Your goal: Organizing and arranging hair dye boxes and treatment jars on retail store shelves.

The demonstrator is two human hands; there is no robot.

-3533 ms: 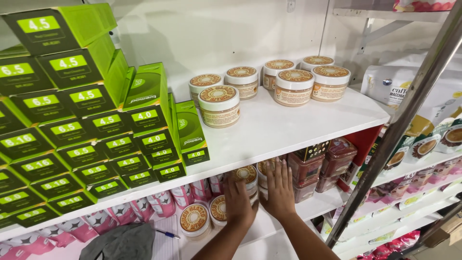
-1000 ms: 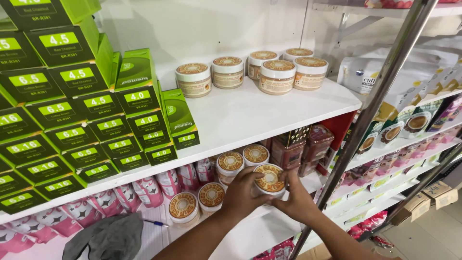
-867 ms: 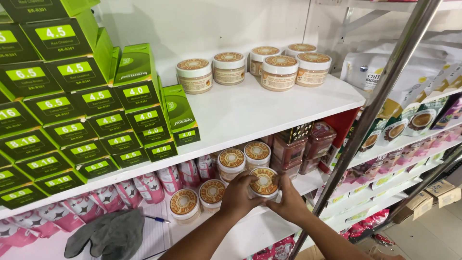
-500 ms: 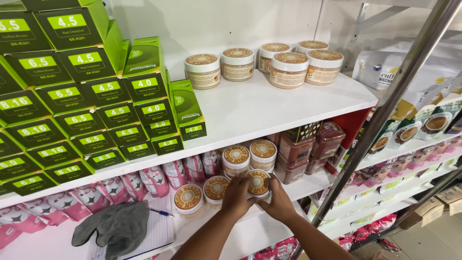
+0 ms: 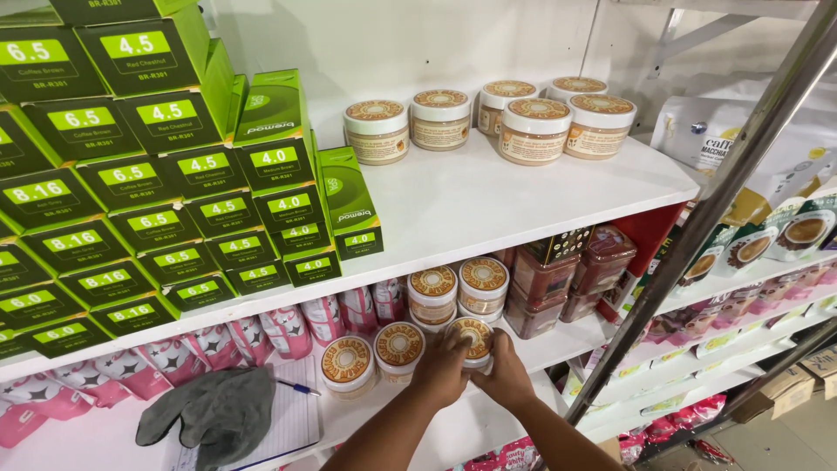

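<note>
glossy plastic jar (image 5: 473,338) with printed paper lid, smooth white laminate shelf (image 5: 488,201), matt grey cloth glove (image 5: 218,412)

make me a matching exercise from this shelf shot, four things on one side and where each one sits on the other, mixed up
Things:
1. green boxes
2. grey glove
3. jar between both hands
4. dark red tubs

Places:
A. lower shelf, to the right of the stacked jars
B. stacked at the left of the upper white shelf
C. front of the lower shelf, with the left hand and the right hand on either side
D. lying on a notepad at the lower left

Pairs: 1-B, 2-D, 3-C, 4-A
</note>
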